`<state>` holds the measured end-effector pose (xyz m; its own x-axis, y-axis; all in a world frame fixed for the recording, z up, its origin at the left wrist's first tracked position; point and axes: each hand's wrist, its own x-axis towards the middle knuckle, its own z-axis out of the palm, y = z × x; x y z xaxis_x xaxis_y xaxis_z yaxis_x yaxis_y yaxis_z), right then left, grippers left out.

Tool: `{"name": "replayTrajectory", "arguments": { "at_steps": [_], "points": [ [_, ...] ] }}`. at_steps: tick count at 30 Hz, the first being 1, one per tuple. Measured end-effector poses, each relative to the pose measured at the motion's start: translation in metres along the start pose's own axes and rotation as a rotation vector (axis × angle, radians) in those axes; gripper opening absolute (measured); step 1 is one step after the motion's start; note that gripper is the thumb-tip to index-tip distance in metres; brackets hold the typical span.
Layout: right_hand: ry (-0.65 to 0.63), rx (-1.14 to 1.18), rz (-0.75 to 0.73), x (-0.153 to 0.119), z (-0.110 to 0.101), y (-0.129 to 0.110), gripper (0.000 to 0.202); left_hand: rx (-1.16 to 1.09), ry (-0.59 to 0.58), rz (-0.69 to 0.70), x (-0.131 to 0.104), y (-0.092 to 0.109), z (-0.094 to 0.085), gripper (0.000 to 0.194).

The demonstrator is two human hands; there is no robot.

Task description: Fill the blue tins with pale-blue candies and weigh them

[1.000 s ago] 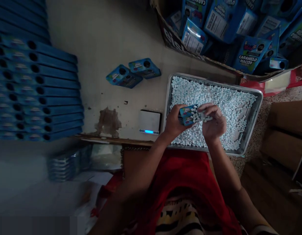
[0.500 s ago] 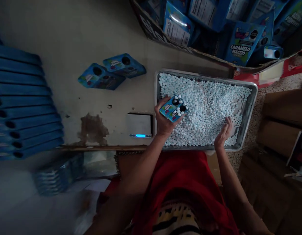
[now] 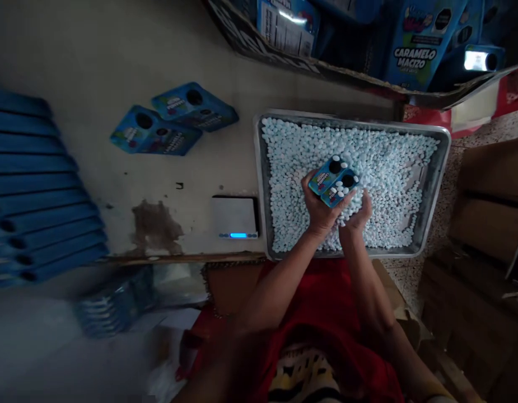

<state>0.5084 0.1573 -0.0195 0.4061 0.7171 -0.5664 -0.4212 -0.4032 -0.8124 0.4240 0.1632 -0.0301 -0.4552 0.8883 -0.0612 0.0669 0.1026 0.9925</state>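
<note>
My left hand [image 3: 320,216] grips two small blue candy boxes [image 3: 323,178] side by side, their round dark openings facing up. Several white candies lie on the boxes' tops and around the openings. Just right of the boxes, my right hand [image 3: 360,216] is cupped with a heap of small white candies [image 3: 348,215] in it. Its fingers are curled up and partly hidden. Both hands are over a metal tray [image 3: 435,184] spread with pale candies [image 3: 292,196].
Left of the tray sits a small scale [image 3: 234,217] with a lit blue display. Two more blue boxes [image 3: 170,134] lie on the table beyond it. A stack of blue boxes [image 3: 44,184] stands at far left. A large carton [image 3: 321,70] full of boxes is at the back.
My left hand has moved right with the two boxes, over the middle of the tray. My right hand has come left from the tray's right side and now holds candies close to the boxes.
</note>
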Motion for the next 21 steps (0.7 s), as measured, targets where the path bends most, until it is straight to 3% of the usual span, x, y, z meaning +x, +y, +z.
{"name": "replayTrajectory", "arguments": {
  "at_steps": [4, 6, 9, 11, 13, 16, 21],
  "points": [
    [0.034, 0.366, 0.174, 0.002, 0.005, -0.029, 0.022, 0.139, -0.048, 0.106, 0.025, 0.012, -0.051, 0.105],
    [-0.067, 0.455, 0.237, -0.009, 0.01, -0.049, 0.02, 0.206, -0.148, 0.155, 0.037, 0.016, -0.083, 0.102],
    [-0.277, 0.421, 0.154, -0.035, 0.025, -0.078, 0.02, 0.254, -0.349, 0.215, 0.044, 0.017, -0.115, 0.095],
    [-0.395, 0.336, 0.025, -0.051, 0.038, -0.092, 0.023, 0.252, -0.426, 0.252, 0.041, 0.017, -0.122, 0.093],
    [-0.459, 0.224, -0.09, -0.062, 0.05, -0.101, 0.029, 0.251, -0.429, 0.256, 0.038, 0.018, -0.122, 0.092],
    [-0.482, 0.115, -0.191, -0.067, 0.063, -0.104, 0.033, 0.284, -0.439, 0.264, 0.037, 0.023, -0.119, 0.09],
    [-0.471, 0.052, -0.332, -0.072, 0.073, -0.1, 0.038, 0.336, -0.506, 0.348, 0.041, 0.034, -0.124, 0.071]
  ]
}}
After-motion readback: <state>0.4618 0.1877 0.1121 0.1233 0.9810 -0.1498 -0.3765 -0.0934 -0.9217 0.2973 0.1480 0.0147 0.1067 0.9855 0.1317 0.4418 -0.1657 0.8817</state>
